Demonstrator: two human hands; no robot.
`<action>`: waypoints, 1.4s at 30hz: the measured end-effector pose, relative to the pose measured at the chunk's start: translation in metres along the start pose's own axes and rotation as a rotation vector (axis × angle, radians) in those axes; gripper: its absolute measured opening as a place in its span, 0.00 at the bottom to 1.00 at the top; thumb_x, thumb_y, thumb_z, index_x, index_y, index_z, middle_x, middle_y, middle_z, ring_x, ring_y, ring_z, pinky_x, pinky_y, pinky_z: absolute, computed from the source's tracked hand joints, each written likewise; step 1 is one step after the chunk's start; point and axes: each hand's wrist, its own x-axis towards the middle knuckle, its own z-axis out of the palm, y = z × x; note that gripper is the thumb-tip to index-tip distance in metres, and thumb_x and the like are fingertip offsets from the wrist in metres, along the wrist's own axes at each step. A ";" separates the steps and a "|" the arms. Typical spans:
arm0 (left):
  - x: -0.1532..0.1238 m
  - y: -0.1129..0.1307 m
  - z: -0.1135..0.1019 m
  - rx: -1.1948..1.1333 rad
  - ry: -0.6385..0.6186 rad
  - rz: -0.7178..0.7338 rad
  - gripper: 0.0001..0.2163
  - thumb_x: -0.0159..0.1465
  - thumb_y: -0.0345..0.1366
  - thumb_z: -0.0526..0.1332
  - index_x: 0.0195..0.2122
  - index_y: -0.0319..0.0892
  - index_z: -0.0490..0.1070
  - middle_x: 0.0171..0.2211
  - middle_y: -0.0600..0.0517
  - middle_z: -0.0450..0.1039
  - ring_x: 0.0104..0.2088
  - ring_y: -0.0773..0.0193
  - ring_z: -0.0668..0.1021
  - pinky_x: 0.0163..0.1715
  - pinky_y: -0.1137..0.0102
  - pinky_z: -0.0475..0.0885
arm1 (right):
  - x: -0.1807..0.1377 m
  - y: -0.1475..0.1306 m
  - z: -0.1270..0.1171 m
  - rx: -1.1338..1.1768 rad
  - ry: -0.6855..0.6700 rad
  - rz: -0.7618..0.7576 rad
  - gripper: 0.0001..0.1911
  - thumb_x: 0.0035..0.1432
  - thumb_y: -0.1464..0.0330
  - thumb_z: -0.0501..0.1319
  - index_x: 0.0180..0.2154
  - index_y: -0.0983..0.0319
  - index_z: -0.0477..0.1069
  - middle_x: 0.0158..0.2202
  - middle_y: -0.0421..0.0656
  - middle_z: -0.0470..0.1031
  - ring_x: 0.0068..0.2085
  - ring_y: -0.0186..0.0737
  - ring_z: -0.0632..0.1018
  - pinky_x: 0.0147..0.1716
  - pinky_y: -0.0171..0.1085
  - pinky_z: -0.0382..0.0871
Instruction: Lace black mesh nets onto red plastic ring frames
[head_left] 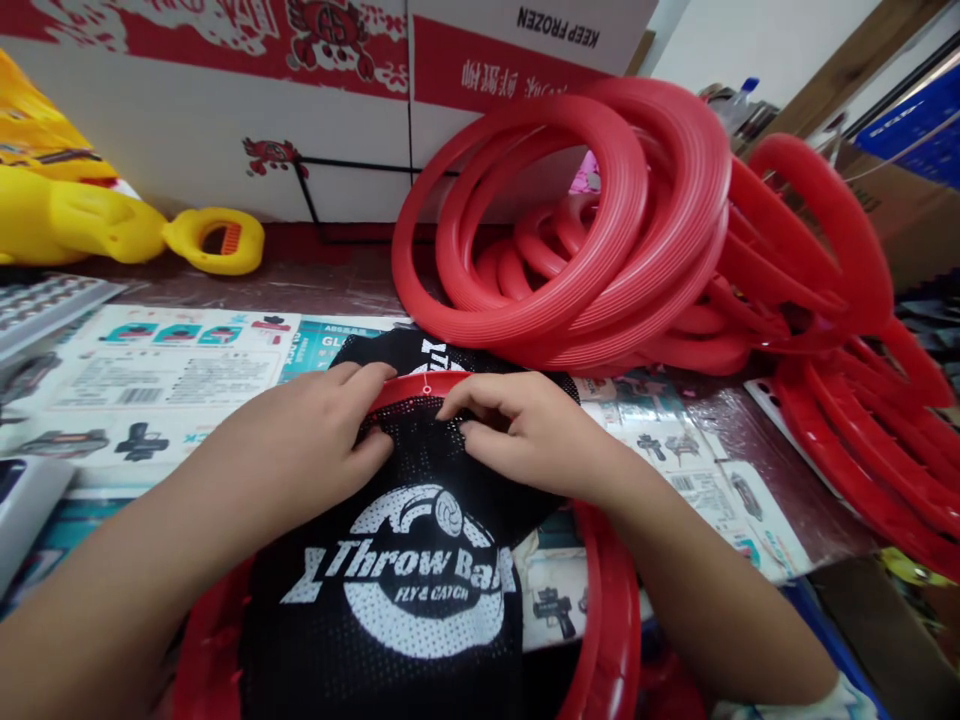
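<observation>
A black mesh cloth (390, 450) printed "Throw Ball, Fly & Catch" in white lies over a red plastic ring (611, 610) in front of me. At the ring's far edge, my left hand (330, 420) is closed on the rim and the mesh at its left. My right hand (525, 430) is closed beside it, fingertips pinching the mesh against the same rim. A small white loop shows on the rim between the hands. More black mesh with white print lies just beyond the rim.
A pile of red ribbed rings (540, 320) stands behind my hands, with more red rings (862, 430) at the right. A white and red carton (352, 190) stands at the back. Yellow plastic parts (217, 240) lie at the left. Printed cardboard sheets (172, 360) cover the table.
</observation>
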 end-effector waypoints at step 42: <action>0.004 0.004 0.022 -0.284 0.035 0.213 0.20 0.63 0.35 0.53 0.56 0.37 0.57 0.57 0.40 0.63 0.58 0.52 0.66 0.59 0.52 0.62 | 0.006 0.007 0.008 -0.277 0.217 0.078 0.06 0.59 0.72 0.59 0.37 0.63 0.75 0.32 0.41 0.77 0.32 0.33 0.72 0.33 0.32 0.60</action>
